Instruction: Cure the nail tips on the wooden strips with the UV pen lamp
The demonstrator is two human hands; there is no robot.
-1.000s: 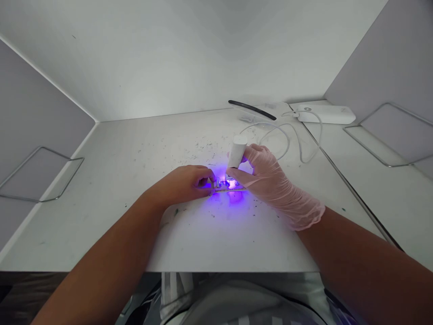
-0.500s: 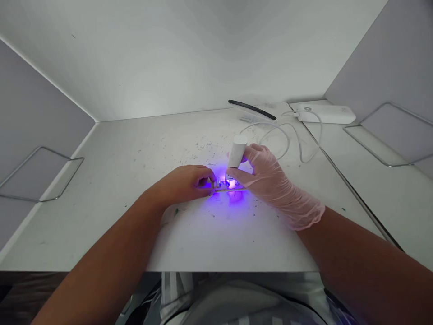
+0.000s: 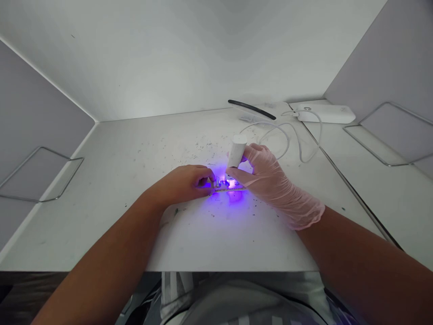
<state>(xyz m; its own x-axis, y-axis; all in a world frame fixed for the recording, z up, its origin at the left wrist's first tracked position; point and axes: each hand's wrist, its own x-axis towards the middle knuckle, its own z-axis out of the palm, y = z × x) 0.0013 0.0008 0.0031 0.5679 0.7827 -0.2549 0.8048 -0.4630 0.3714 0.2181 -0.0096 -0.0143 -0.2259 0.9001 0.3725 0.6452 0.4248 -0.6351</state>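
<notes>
My right hand (image 3: 265, 174), in a thin pink glove, is closed around a white handheld UV lamp (image 3: 237, 151). The lamp stands nearly upright, and its violet light falls from the lower end. Under it lies a narrow flat strip (image 3: 225, 190) with small shiny pieces on it, washed out by the glow. My bare left hand (image 3: 189, 183) pinches the left end of this strip between thumb and fingers. Glare and my fingers hide the exact shape of the small pieces and whether the lamp touches them.
A white cable (image 3: 286, 135) loops behind my right hand towards a long white power strip (image 3: 326, 113). A curved black-edged piece (image 3: 252, 109) lies near the back wall. Wire frames (image 3: 62, 153) stand out at both sides. Dark specks are scattered over the white table (image 3: 111, 216).
</notes>
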